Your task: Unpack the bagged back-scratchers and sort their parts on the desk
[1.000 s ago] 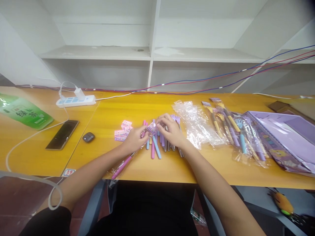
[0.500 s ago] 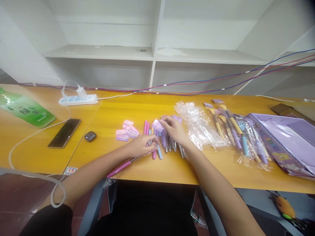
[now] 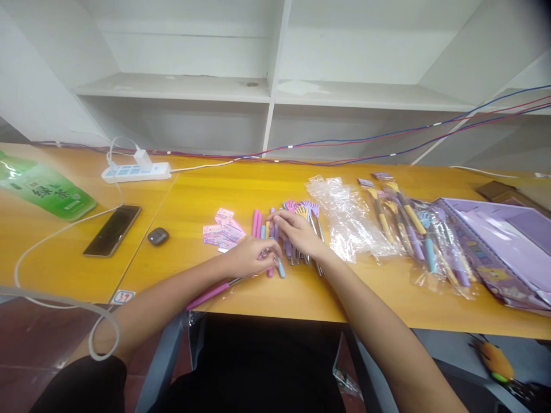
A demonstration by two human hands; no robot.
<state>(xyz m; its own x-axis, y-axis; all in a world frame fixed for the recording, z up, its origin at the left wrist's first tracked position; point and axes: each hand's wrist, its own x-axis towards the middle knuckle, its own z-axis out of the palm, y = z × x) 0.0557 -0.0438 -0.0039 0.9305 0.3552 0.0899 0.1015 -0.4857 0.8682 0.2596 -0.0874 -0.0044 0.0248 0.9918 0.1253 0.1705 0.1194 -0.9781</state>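
My left hand (image 3: pixel 253 256) is closed around the upper end of a bagged back scratcher with a pink handle (image 3: pixel 209 296). Its metal shaft runs under my wrist, and its head is hidden by my fingers. Just above, my right hand (image 3: pixel 297 230) has its fingers bent together over the row of handles; what they hold, if anything, is hidden. Loose back scratchers (image 3: pixel 302 211) with pink, purple and yellow hand-shaped heads lie beneath and beside it. Pink and blue handles (image 3: pixel 256 222) show between my hands. Small printed cards (image 3: pixel 224 230) are spread by my left forearm.
Clear plastic bags (image 3: pixel 340 215) lie right of my hands, then bagged back scratchers (image 3: pixel 415 229) and a purple box (image 3: pixel 508 246). On the left are a phone (image 3: pixel 112 230), an earbud case (image 3: pixel 158 236), a power strip (image 3: pixel 138 171) and a green bottle (image 3: pixel 47 189).
The small card that was pinched in my right hand is out of sight now. My right hand has shifted slightly left and down, baring the colored scratcher heads. My left hand has barely moved.
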